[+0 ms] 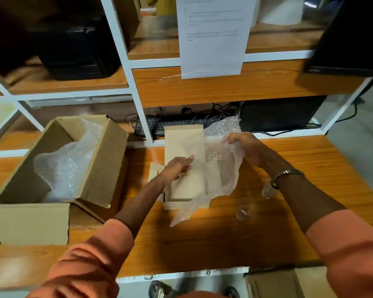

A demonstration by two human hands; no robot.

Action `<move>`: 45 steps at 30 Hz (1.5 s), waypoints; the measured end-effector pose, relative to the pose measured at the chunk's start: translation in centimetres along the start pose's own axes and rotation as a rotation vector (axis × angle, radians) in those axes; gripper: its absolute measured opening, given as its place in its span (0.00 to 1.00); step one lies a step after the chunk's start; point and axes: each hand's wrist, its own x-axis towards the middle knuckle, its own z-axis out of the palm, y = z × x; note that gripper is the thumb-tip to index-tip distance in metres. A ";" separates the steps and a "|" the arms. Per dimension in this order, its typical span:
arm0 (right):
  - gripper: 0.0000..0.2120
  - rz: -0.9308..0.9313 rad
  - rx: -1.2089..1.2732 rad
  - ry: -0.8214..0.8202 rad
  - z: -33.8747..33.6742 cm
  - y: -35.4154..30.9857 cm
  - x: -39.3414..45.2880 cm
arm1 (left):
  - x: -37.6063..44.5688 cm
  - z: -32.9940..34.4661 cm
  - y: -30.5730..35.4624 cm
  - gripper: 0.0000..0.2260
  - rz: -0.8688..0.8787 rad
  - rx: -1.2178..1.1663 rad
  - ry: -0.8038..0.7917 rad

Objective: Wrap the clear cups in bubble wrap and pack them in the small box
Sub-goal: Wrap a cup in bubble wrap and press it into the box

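**Supervisor:** Where are the hands?

**Operator:** I see the right hand (pixel 247 147) above the back of the wooden desk (pixel 202 244), its fingers curled round the top edge of a bubble wrap sheet (pixel 222 166) and holding it up. The sheet hangs down in front of the small box (pixel 186 166) and its lower end trails onto the desk near the middle. The left hand (pixel 177 168) reaches in with its fingers stretched out, not clenched, laid against the sheet over the box.

**Supervisor:** And the box?

**Operator:** It sits at the back centre of the desk, open, with its lid flap standing up against the white shelf frame. I cannot tell what is inside it, since the wrap and the left hand cover it.

**Supervisor:** The cups?

**Operator:** I can make out two. One clear cup (pixel 243 214) is on the desk toward the right front, apart from the box. A second clear cup (pixel 267 190) is just beside the right wrist, partly hidden by the arm; whether they are upright I cannot tell.

**Supervisor:** Anything else?

**Operator:** A large cardboard box (pixel 58 166) stands open at the desk's left edge with more bubble wrap (pixel 69 162) inside. A keyboard (pixel 170 125) lies on the shelf behind the small box, and a printed sheet of paper (pixel 213 35) hangs from the shelf above.
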 end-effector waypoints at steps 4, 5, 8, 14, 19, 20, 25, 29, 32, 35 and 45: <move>0.16 0.025 -0.014 0.055 -0.6 1.4 0.4 | 0.2 1.0 -0.8 0.18 0.065 -0.162 0.130; 0.17 0.040 -0.010 0.060 -0.7 1.6 0.5 | 0.2 0.9 -0.9 0.16 0.093 -0.153 0.161; 0.15 0.066 -0.006 0.027 -0.6 1.6 0.8 | -0.1 0.1 -0.9 0.09 0.132 -0.125 0.215; 0.20 0.043 -0.142 0.031 0.7 0.1 0.9 | -1.1 -1.4 -0.3 0.05 0.128 -0.201 0.350; 0.22 -0.006 -0.189 -0.010 1.3 -0.1 1.1 | -2.3 -2.9 -0.3 0.09 0.237 -0.085 0.556; 0.21 0.004 -0.167 -0.028 1.6 -0.1 1.1 | -2.5 -3.2 -0.2 0.09 0.258 -0.033 0.587; 0.19 0.001 -0.149 -0.042 2.8 0.4 1.3 | -2.9 -4.5 0.2 0.09 0.243 0.157 0.633; 0.17 -0.032 -0.478 -0.042 3.7 1.3 1.5 | -3.0 -4.4 -0.3 0.07 0.286 0.361 0.587; 0.22 -0.102 -0.771 -0.066 4.5 2.8 1.4 | -2.6 -4.2 -1.8 0.06 0.245 0.402 0.548; 0.25 -0.150 -0.953 -0.019 4.9 3.9 1.2 | -2.3 -4.3 -2.7 0.10 0.202 0.424 0.543; 0.27 -0.424 -1.392 -0.184 9.4 5.7 1.8 | -1.1 -5.2 -3.8 0.32 0.504 1.170 0.220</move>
